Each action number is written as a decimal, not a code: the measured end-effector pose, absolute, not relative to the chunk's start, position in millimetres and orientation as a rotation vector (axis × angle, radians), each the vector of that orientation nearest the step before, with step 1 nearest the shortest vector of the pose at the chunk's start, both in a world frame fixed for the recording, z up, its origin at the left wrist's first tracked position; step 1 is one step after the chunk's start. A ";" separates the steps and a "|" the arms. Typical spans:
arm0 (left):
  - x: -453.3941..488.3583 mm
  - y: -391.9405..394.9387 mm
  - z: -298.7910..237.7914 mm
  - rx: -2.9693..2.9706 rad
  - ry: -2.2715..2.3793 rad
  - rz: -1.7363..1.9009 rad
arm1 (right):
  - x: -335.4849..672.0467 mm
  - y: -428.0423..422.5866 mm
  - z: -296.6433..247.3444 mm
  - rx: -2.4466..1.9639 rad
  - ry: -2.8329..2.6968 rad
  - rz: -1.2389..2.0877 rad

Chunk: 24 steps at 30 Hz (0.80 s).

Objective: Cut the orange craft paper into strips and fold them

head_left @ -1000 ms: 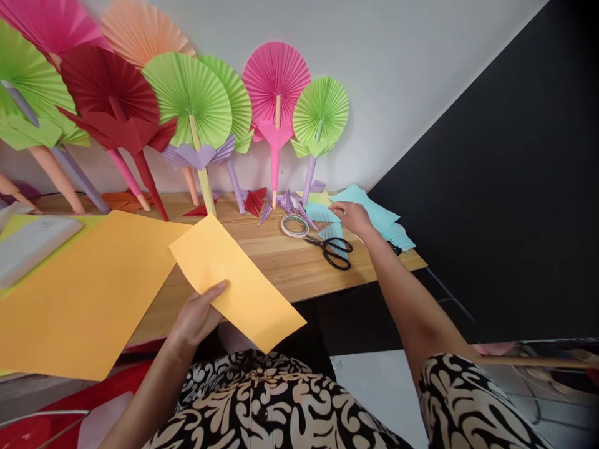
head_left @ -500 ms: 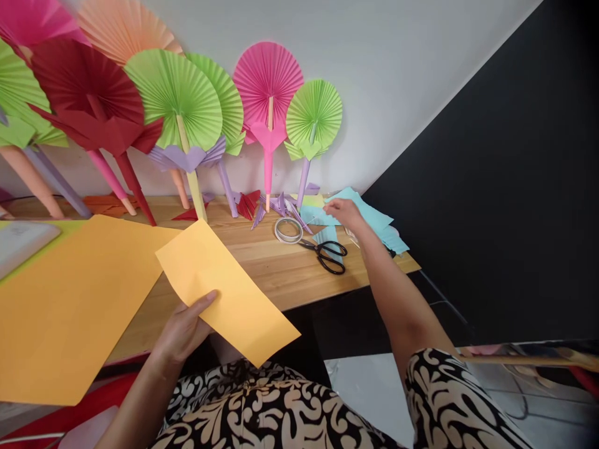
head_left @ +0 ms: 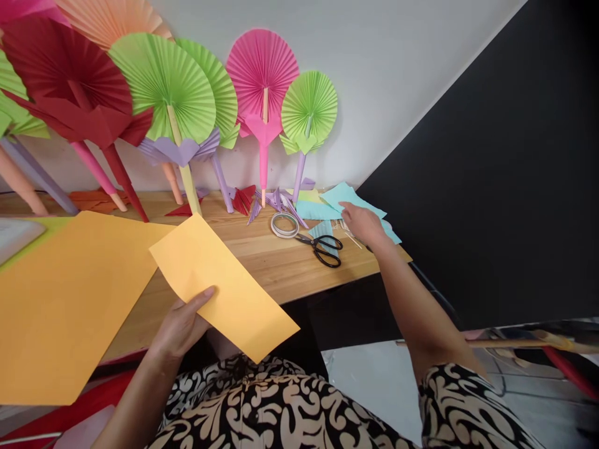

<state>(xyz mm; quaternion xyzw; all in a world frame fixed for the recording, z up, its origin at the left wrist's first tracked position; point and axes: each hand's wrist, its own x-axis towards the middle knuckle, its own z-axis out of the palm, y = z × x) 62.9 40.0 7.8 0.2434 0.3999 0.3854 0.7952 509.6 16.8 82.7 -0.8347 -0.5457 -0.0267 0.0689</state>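
Orange paper: gripped by left hand, long axis slanted near-right.
Blue scraps: overlapped by right hand, grasp unclear.

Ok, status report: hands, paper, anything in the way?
Left hand holds small orange sheet. Right hand at blue paper, contact unclear. Scissors and tape lie near right hand.

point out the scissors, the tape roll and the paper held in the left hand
Scissors [head_left: 314, 242], head view: where the handles meet the blades
Tape roll [head_left: 283, 234], head view: near side of the ring
Paper [head_left: 228, 284], head view: middle of the sheet
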 end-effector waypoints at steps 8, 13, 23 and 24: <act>66.0 40.2 10.2 0.577 0.870 0.856 | 451.3 -27.3 39.7 -2.453 -1.999 -0.023; 70.3 40.8 7.9 0.652 0.798 0.886 | 451.8 -33.6 35.1 -2.371 -2.084 -0.051; 80.6 74.4 73.1 0.794 0.616 1.060 | 466.3 -37.7 47.3 -2.242 -1.985 0.051; 81.6 80.4 80.1 0.780 0.608 1.083 | 473.0 -42.8 50.4 -2.199 -1.951 0.101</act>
